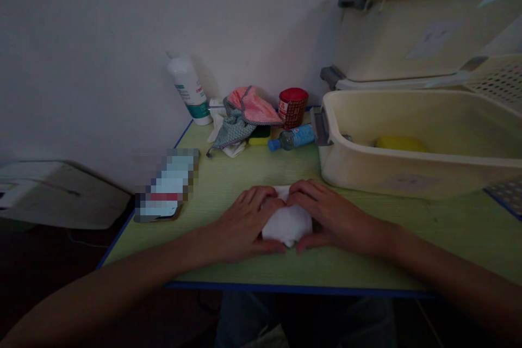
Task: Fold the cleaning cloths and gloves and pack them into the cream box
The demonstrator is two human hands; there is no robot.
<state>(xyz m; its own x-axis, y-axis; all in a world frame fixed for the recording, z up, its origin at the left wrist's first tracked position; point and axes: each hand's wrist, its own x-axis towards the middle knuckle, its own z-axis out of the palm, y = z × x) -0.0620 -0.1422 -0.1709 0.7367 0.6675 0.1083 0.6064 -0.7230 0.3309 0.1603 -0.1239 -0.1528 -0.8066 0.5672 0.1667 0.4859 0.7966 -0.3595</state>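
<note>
Between my two hands lies a rounded white bundle (pixel 287 224), soft-looking like folded cloth, resting on the green tabletop close to its front edge. My left hand (pixel 249 223) curves round its left side, with the thumb along the front and the fingers on top. From the right, my right hand (pixel 326 217) grips it the same way, thumb low and fingers over the upper side. A flat white part shows behind the fingers. What is inside the bundle, if anything, is hidden.
A phone (pixel 167 185) lies at the left edge. Along the wall stand a white bottle (pixel 190 89), pink and grey cloths (pixel 253 106), a sponge (pixel 260 136), a red tub (pixel 293 107) and a lying blue-capped bottle (pixel 297 137). An open cream bin (pixel 391 174) fills the right side.
</note>
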